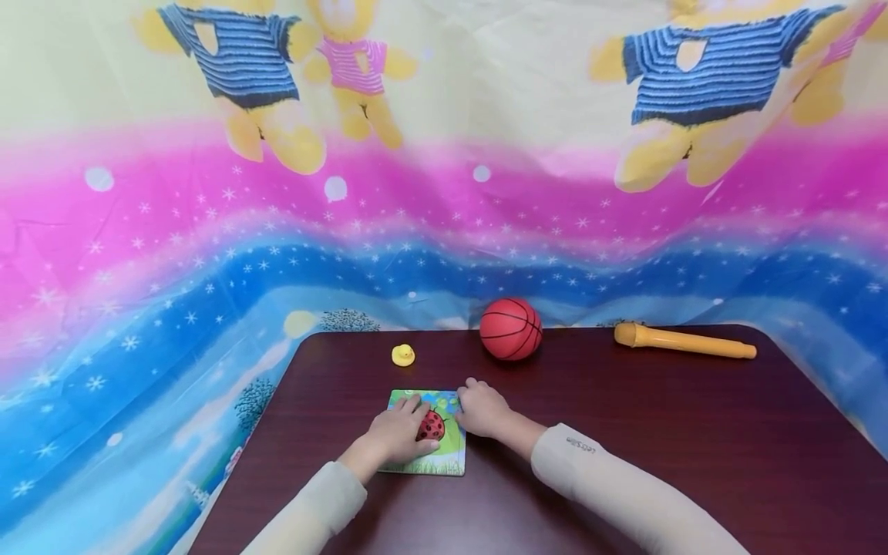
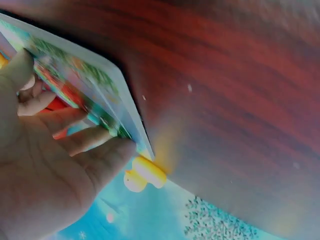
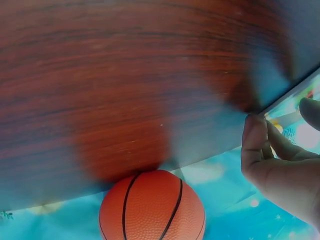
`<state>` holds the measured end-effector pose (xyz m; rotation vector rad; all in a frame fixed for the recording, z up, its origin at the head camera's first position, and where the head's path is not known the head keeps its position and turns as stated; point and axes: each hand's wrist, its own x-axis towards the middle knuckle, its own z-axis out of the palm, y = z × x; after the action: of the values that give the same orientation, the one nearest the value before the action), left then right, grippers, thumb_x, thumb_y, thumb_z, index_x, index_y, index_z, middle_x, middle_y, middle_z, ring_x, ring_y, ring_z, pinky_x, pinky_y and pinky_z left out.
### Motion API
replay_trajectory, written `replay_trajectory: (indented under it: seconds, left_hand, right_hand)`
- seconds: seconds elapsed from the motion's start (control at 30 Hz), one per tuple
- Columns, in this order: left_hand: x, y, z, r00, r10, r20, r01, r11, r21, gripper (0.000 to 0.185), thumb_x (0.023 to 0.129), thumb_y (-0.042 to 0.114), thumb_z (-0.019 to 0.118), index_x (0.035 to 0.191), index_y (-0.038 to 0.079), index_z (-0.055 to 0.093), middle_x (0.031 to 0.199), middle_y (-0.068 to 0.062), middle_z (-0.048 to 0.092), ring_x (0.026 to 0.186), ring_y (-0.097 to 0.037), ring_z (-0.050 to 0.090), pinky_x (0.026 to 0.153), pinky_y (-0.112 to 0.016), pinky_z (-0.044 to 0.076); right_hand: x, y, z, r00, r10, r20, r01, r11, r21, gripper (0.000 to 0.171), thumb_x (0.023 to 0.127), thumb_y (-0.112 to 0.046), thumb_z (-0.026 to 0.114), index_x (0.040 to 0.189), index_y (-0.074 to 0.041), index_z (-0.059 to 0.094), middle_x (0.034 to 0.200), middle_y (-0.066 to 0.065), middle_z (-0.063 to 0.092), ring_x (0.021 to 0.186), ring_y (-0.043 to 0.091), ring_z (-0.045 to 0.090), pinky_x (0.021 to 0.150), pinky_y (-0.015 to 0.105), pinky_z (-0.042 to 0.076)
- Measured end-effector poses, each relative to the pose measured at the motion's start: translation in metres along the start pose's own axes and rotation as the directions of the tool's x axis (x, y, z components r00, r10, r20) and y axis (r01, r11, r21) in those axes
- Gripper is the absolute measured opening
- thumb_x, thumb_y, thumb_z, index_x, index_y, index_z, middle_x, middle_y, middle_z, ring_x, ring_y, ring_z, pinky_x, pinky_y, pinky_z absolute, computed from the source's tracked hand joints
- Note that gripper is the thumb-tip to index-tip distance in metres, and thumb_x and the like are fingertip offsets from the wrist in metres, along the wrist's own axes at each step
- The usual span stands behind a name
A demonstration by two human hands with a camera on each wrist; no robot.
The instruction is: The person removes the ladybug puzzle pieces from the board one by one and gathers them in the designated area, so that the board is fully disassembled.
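Here, every place is told from the puzzle board.
Backdrop: a cloth (image 1: 444, 208) printed with bears and pink and blue bands hangs behind the desk, well beyond the puzzle board.
Desk: dark red-brown wood (image 1: 624, 447); it carries the puzzle board near its front edge, left of the middle.
Puzzle board: a flat square card (image 1: 451, 455) with a ladybird picture, lying flat on the desk under both hands.
Bat: a yellow toy bat (image 1: 683, 341) lies far to the right of the puzzle board, near the back edge.
Ball: a red basketball (image 1: 511, 329) stands behind the puzzle board, a little to its right.
Left hand: it (image 1: 397, 433) rests on the puzzle board's left half, fingers (image 2: 95, 140) stretched flat and relaxed on the picture, gripping nothing.
Right hand: it (image 1: 483, 408) sits at the puzzle board's far right corner, fingers (image 3: 255, 142) curled onto that edge; whether they pinch it I cannot tell.
Duck: a small yellow duck (image 1: 403, 354) sits behind the puzzle board, slightly left.
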<state>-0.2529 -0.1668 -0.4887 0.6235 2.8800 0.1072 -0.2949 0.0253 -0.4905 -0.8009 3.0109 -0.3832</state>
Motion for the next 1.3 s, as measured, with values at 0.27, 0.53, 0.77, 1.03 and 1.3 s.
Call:
replay_trajectory:
  seconds: [0.27,0.53,0.77,1.03,1.3]
  left_hand:
    - [-0.001,-0.012,-0.007,0.999,0.046,-0.026,-0.049,0.994,-0.102,0.077,0.081,0.054,0.065,0.143,0.013,0.042,0.147,-0.011,0.036,0.132,-0.033,0.035,0.099,-0.055,0.035]
    - [-0.002,-0.015,-0.004,0.999,0.049,-0.016,-0.051,0.985,-0.164,0.077,0.084,0.051,0.063,0.145,0.013,0.038,0.151,-0.011,0.030,0.136,-0.033,0.028,0.101,-0.055,0.032]
    - [-0.003,-0.016,-0.005,0.999,0.038,-0.005,-0.038,0.985,-0.169,0.077,0.084,0.052,0.062,0.145,0.013,0.038,0.151,-0.010,0.030,0.137,-0.032,0.027,0.101,-0.055,0.029]
    - [-0.003,-0.015,-0.007,0.999,0.032,0.012,-0.029,0.986,-0.167,0.076,0.085,0.052,0.062,0.146,0.014,0.037,0.151,-0.010,0.029,0.137,-0.032,0.027,0.101,-0.055,0.028]
    - [-0.002,-0.016,-0.006,0.999,0.019,0.034,-0.013,0.986,-0.164,0.077,0.085,0.054,0.059,0.147,0.015,0.035,0.153,-0.008,0.027,0.138,-0.031,0.026,0.104,-0.056,0.027]
  right_hand:
    - [0.009,-0.003,-0.005,0.993,0.099,0.069,-0.109,0.981,0.161,0.007,0.078,-0.011,0.067,0.078,-0.004,0.064,0.075,0.003,0.050,0.067,0.016,0.046,0.058,0.030,0.042]
    - [0.016,0.001,-0.008,0.984,0.161,0.079,-0.176,0.950,0.258,0.028,0.079,-0.008,0.064,0.055,-0.011,0.049,0.062,0.000,0.043,0.058,0.015,0.041,0.053,0.028,0.036]
    - [0.016,-0.002,-0.005,0.982,0.177,0.065,-0.188,0.936,0.297,0.043,0.079,-0.004,0.060,0.048,-0.016,0.032,0.047,-0.005,0.021,0.044,0.012,0.020,0.045,0.025,0.024]
    - [0.016,-0.010,-0.003,0.982,0.183,0.054,-0.191,0.940,0.284,0.038,0.082,-0.006,0.059,0.050,-0.012,0.039,0.048,-0.002,0.031,0.045,0.013,0.033,0.046,0.026,0.031]
    - [0.012,-0.030,-0.004,0.964,0.229,0.137,-0.237,0.971,0.043,0.028,0.084,-0.015,0.064,0.108,-0.002,0.067,0.109,0.013,0.054,0.082,0.024,0.055,0.064,0.038,0.050]
